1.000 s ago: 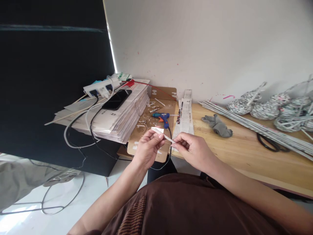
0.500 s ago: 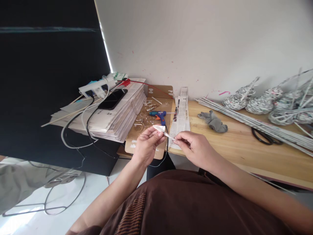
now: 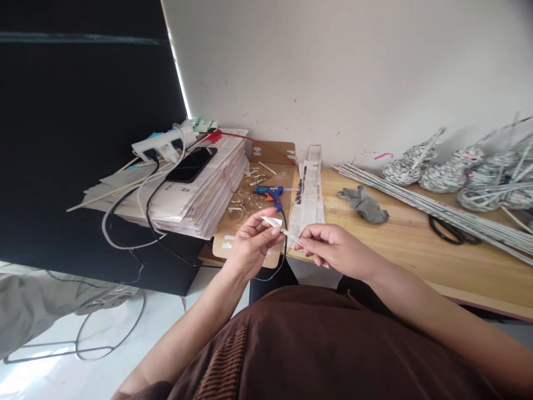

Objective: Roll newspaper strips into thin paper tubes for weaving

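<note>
pinching with left hand (image 3: 252,244) and, rolled slightly over since moments earlier, right hand (image 3: 337,245) a slim, flared white paper strip (image 3: 274,221), apparently advancing a twist.

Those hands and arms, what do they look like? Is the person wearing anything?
The left hand and right hand are bare, with no rings showing. The left forearm and right forearm are uncovered too, with no watch or bracelet showing. The person wears a dark brown garment with a striped part; I can't clearly see sleeves.
</note>
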Demonstrator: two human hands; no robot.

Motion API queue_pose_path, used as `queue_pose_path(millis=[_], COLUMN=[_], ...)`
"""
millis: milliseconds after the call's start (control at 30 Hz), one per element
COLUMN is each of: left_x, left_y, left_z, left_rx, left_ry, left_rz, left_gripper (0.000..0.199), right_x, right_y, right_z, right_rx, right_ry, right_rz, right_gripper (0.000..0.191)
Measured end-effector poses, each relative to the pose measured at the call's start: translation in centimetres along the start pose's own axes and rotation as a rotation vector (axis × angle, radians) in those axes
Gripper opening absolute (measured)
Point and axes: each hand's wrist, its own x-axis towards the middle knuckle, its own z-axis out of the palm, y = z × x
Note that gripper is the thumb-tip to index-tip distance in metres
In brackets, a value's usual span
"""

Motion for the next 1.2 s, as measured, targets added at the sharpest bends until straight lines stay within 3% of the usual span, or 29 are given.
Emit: queue_pose_path(millis=[133, 333, 433, 533, 733, 900, 1067, 1200], left_x=[0.0, 0.1, 0.1, 0.1, 0.0, 0.1, 0.0, 0.0], left_y=[-0.1, -0.3, -0.3, -0.2, -0.1, 0.0, -0.4, -1.2], left_z=[-0.1, -0.2, -0.1, 0.0, 0.1, 0.0, -0.5, -0.9], left_rx=[0.007, -0.010, -0.013, -0.020, -0.052, -0.055, -0.042, -0.026], left_ry=[-0.024, -0.005, 0.008, 0.011, 0.000, -0.027, -0.068, -0.030], left_rz=[0.004, 0.015, 0.022, 0.019, -0.024, -0.057, -0.126, -0.132], left_gripper=[0.040, 0.043, 0.043, 0.043, 0.044, 0.046, 0.053, 0.036], right_x=[0.1, -0.8, -1.1, -1.0, -0.4, -0.2, -0.4, -0.4], right_y=[0.3, -0.6, -0.8, -0.7, -0.1, 0.2, 0.2, 0.3], right_z=[0.0, 1.0, 1.2, 1.1, 0.8, 0.8, 0.9, 1.2], right_rx=[0.130, -0.238, -0.319, -0.226, 0.180, 0.496, 0.512, 0.408], right_ry=[-0.070, 0.163, 0.188, 0.137, -0.081, -0.187, -0.169, -0.129], right_rz=[0.066, -0.136, -0.165, -0.105, 0.123, 0.248, 0.233, 0.189], right_gripper=[0.035, 0.020, 0.024, 0.028, 0.034, 0.034, 0.032, 0.038])
